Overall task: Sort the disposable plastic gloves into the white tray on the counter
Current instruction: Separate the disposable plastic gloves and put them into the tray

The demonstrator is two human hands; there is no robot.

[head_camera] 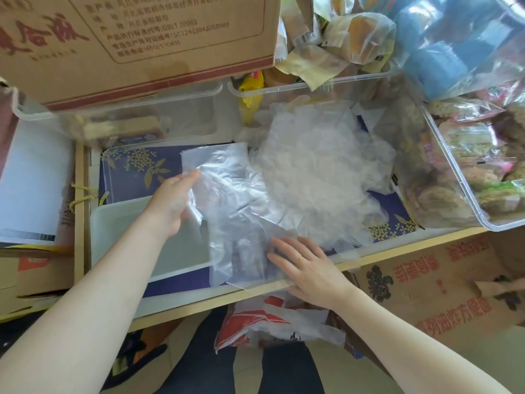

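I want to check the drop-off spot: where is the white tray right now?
In the head view, the white tray sits lower left on the counter, under the left hand, beside the glove pile.

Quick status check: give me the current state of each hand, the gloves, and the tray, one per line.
Left hand: pinching the edge of a flat glove.
Right hand: open, fingers pressing the glove down.
Flat glove: spread out, overlapping the tray's right side.
Glove pile: crumpled, right of the tray.
White tray: otherwise looks unfilled.
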